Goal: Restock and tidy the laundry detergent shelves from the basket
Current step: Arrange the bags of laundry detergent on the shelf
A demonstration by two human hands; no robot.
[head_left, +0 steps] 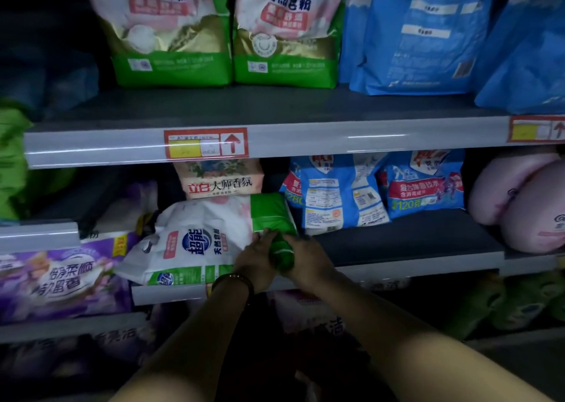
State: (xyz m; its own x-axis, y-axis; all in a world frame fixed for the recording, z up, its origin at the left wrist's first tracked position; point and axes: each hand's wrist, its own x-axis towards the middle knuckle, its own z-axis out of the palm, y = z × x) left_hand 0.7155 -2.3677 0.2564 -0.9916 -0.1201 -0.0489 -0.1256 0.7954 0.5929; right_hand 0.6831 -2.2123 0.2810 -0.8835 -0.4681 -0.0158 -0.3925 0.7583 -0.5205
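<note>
On the middle shelf (397,239), near the centre of the view, a white-and-green detergent bag (208,236) lies on its side. The left hand (255,256) and the right hand (308,259) each curl tight around its bunched green end. Its label reads 超能 天然皂粉. Just behind it, at 12 o'clock, stands a beige bag (220,181) marked 立白 大师香氛. At 2 o'clock lean two small blue bags (333,193); one shows 120克. A pink bag (519,205) bulges at 3 o'clock, cut off by the edge. Purple packs (61,279) lie at 9 o'clock, their writing blurred. On the upper shelf (244,104) stand two green-and-pink bags (171,28) reading 天然皂粉, tops cut off, beside large blue bags (422,34) with unreadable print. A red price tag (206,143) with an up arrow sits on that shelf's rail. Everything below the hands is too dark to make out.
</note>
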